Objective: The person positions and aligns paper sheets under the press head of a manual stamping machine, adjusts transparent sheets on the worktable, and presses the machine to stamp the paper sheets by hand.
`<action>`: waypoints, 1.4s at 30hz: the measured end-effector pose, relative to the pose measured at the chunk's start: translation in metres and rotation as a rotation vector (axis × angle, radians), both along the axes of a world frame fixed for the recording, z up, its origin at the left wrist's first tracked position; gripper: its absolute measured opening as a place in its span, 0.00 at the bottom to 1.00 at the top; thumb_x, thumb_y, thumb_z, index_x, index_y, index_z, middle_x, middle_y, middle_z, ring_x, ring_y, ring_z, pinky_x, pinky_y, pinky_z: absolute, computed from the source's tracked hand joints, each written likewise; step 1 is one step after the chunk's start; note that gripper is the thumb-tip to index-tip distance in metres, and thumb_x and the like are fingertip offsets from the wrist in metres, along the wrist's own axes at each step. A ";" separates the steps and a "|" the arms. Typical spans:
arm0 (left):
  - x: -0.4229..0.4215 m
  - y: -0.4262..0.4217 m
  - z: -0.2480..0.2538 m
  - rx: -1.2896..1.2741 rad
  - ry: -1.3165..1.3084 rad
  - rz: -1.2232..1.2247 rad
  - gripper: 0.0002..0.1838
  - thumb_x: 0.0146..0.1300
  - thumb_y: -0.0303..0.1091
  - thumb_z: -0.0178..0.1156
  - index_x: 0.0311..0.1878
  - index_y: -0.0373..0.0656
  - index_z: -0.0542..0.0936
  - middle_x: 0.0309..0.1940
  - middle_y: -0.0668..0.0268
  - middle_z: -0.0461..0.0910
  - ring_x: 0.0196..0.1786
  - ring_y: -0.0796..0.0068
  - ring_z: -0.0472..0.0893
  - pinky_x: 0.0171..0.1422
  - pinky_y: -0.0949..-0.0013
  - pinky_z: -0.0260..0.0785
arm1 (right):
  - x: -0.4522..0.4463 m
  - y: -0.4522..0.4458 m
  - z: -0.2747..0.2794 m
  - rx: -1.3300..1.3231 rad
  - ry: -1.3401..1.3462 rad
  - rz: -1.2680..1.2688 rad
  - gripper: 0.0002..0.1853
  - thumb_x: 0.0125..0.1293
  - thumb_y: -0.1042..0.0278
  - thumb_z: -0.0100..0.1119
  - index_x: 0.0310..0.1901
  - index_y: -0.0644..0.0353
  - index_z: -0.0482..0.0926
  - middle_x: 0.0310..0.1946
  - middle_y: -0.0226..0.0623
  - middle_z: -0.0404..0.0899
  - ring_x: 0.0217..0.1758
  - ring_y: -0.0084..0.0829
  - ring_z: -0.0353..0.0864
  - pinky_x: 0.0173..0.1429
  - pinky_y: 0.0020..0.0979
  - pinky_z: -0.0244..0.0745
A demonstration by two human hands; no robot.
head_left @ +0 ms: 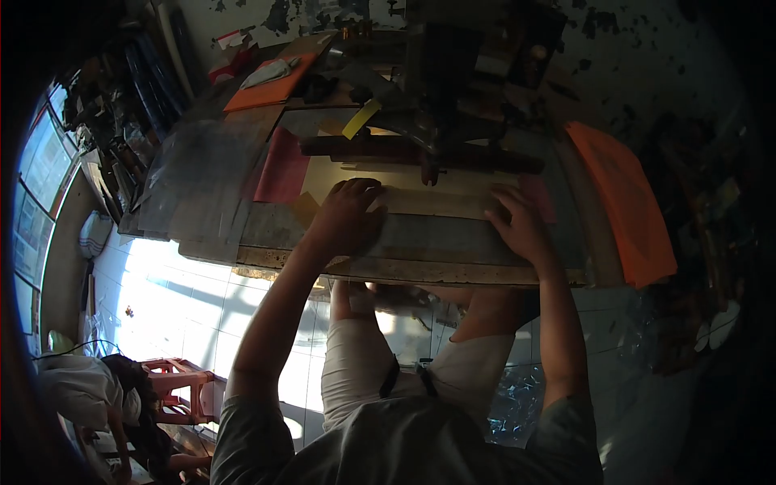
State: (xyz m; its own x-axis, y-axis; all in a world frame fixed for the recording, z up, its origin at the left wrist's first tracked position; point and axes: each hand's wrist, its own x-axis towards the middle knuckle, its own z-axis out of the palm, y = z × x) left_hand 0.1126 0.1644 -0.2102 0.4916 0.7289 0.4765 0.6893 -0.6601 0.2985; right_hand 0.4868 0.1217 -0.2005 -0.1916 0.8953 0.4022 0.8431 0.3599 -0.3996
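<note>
My left hand (349, 214) rests on a pale flat sheet (432, 202) on the worktable, its fingers bent over the sheet's left part. My right hand (517, 220) lies at the sheet's right end with its fingers apart. Just beyond both hands, a dark machine (436, 121) with a long horizontal bar (364, 148) stands over the sheet. A pink piece (283, 166) lies left of the sheet, and another pink piece (537, 196) is at the right. A yellow strip (361, 120) sticks up by the bar.
Orange sheets (622, 202) lie at the table's right side. Another orange sheet (271, 83) with a light cloth (270, 73) is at the back left. The table's front edge (388, 271) is near my forearms. A person (81, 392) is beside a red stool (179, 388) at lower left.
</note>
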 end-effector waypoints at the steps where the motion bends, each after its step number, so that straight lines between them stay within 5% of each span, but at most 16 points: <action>1: 0.002 0.007 -0.004 0.023 0.039 0.009 0.22 0.76 0.41 0.64 0.67 0.42 0.84 0.65 0.53 0.84 0.72 0.47 0.80 0.79 0.48 0.70 | 0.003 0.008 0.001 -0.010 0.025 0.040 0.23 0.71 0.62 0.75 0.65 0.61 0.86 0.64 0.45 0.84 0.69 0.49 0.83 0.71 0.45 0.81; 7: 0.005 0.011 -0.002 -0.103 -0.030 0.047 0.22 0.76 0.41 0.64 0.67 0.42 0.84 0.65 0.53 0.84 0.71 0.48 0.80 0.79 0.48 0.71 | 0.014 0.016 -0.005 -0.068 0.060 0.106 0.24 0.67 0.61 0.79 0.62 0.57 0.89 0.53 0.39 0.82 0.63 0.42 0.84 0.68 0.41 0.81; 10: 0.007 0.012 -0.001 -0.070 -0.131 0.008 0.19 0.70 0.39 0.68 0.60 0.40 0.87 0.55 0.56 0.86 0.64 0.53 0.83 0.75 0.50 0.70 | 0.014 0.013 -0.002 -0.187 0.148 0.104 0.20 0.67 0.62 0.79 0.58 0.57 0.90 0.51 0.37 0.81 0.61 0.39 0.83 0.65 0.39 0.80; 16: 0.005 0.002 0.012 -0.133 -0.134 0.029 0.14 0.65 0.38 0.74 0.48 0.39 0.89 0.53 0.58 0.87 0.60 0.52 0.83 0.72 0.51 0.73 | 0.015 0.011 -0.002 -0.120 0.278 0.186 0.09 0.71 0.68 0.75 0.49 0.61 0.88 0.48 0.33 0.82 0.55 0.31 0.85 0.60 0.35 0.79; 19: -0.001 0.004 0.008 -0.098 -0.214 0.003 0.13 0.66 0.37 0.75 0.46 0.38 0.90 0.48 0.61 0.88 0.55 0.60 0.86 0.67 0.56 0.76 | 0.019 0.011 0.001 -0.163 0.417 0.211 0.07 0.75 0.69 0.72 0.49 0.61 0.88 0.45 0.30 0.85 0.50 0.25 0.85 0.57 0.30 0.79; 22: -0.002 0.001 0.014 -0.416 -0.443 -0.021 0.12 0.69 0.35 0.75 0.49 0.37 0.90 0.45 0.63 0.90 0.52 0.71 0.87 0.61 0.63 0.78 | 0.018 0.007 0.004 -0.128 0.489 0.182 0.08 0.77 0.67 0.71 0.50 0.61 0.88 0.42 0.28 0.88 0.45 0.20 0.85 0.52 0.26 0.78; 28: -0.003 -0.004 0.020 -0.646 -0.696 -0.046 0.14 0.77 0.37 0.71 0.52 0.33 0.88 0.40 0.62 0.93 0.46 0.76 0.88 0.57 0.68 0.78 | 0.020 0.003 0.008 -0.117 0.611 0.100 0.11 0.76 0.65 0.72 0.53 0.61 0.89 0.38 0.28 0.90 0.41 0.17 0.87 0.49 0.23 0.79; 42: -0.011 0.000 0.024 -0.737 -0.790 -0.033 0.19 0.84 0.42 0.61 0.55 0.32 0.88 0.40 0.60 0.93 0.40 0.78 0.88 0.46 0.72 0.79 | 0.025 0.005 0.003 -0.120 0.614 0.072 0.12 0.76 0.65 0.73 0.53 0.62 0.90 0.38 0.28 0.91 0.43 0.17 0.88 0.48 0.23 0.76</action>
State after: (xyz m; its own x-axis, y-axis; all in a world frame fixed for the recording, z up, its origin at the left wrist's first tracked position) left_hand 0.1015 0.1643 -0.1859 0.2622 0.9579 0.1171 0.1132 -0.1510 0.9820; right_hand 0.5123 0.1263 -0.1970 -0.0189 0.9347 0.3550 0.4226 0.3293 -0.8444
